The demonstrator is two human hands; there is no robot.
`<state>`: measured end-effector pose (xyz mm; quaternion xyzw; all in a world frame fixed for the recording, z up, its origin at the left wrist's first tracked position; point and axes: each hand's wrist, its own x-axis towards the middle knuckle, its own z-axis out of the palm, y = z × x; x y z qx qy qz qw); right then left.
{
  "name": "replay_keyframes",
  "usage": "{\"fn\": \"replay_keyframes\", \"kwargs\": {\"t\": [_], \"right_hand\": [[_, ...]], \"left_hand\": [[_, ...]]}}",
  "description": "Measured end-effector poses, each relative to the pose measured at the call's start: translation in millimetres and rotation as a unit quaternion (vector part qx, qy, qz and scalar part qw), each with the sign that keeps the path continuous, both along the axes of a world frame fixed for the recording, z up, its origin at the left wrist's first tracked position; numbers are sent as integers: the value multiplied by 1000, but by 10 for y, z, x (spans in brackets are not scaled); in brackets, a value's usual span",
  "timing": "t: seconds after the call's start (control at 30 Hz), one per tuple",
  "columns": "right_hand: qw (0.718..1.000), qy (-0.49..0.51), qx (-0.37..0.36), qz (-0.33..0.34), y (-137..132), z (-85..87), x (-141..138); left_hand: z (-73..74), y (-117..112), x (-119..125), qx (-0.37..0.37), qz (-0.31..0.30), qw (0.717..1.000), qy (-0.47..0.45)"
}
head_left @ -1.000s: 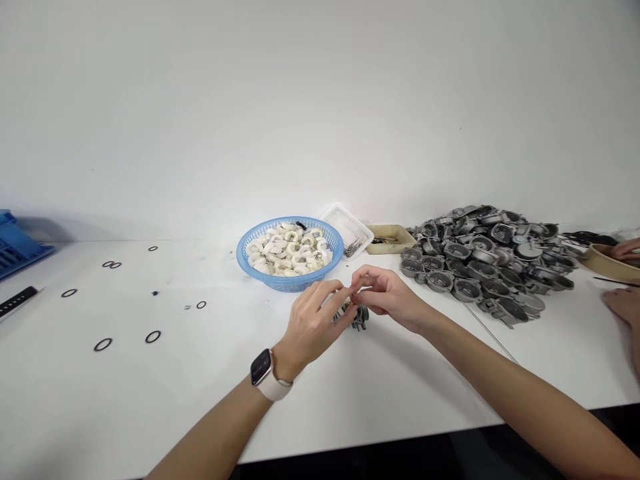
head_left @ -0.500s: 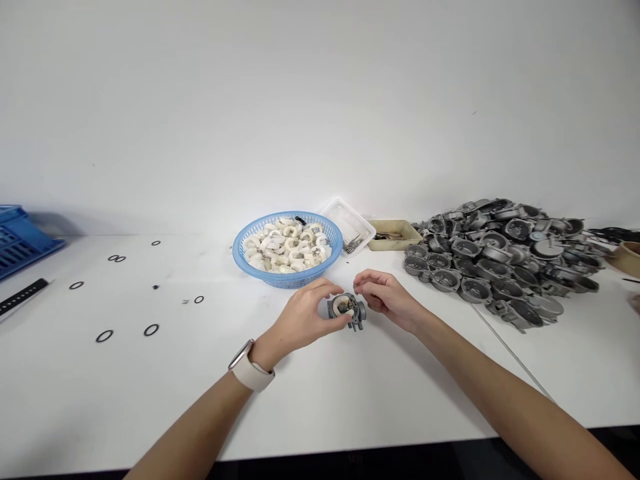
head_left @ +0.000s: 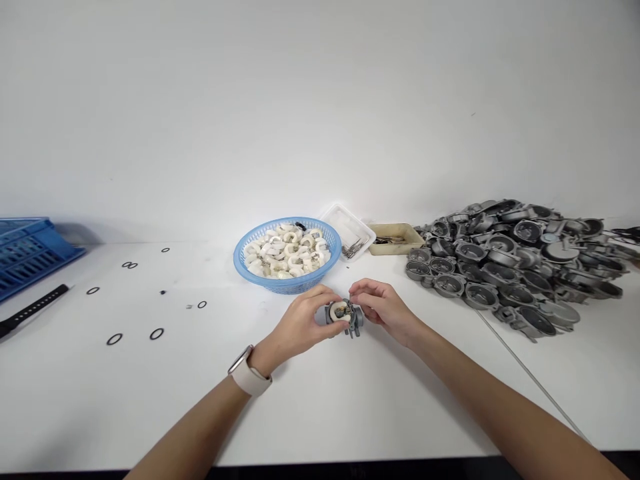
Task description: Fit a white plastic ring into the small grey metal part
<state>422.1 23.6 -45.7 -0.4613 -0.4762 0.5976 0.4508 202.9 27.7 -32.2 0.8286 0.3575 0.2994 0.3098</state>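
Fingers (head_left: 320, 301) of left hand (head_left: 300, 323) clamped around grey carburetor body (head_left: 343, 316), right hand (head_left: 383, 308) fingertips pinched just above it.

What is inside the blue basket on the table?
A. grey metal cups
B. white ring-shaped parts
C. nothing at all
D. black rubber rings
B: the blue basket behind the left hand and the right hand is filled with white ring-shaped parts, while the black rings lie loose on the table and the grey metal cups sit in a pile to the right.
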Motion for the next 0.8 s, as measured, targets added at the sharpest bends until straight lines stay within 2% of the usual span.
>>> {"fn": "replay_keyframes", "kwargs": {"t": [0.8], "right_hand": [[1000,-2,-6,3,5,12,-26]], "left_hand": [[-17,11,25,9,-5,1000,-12]]}}
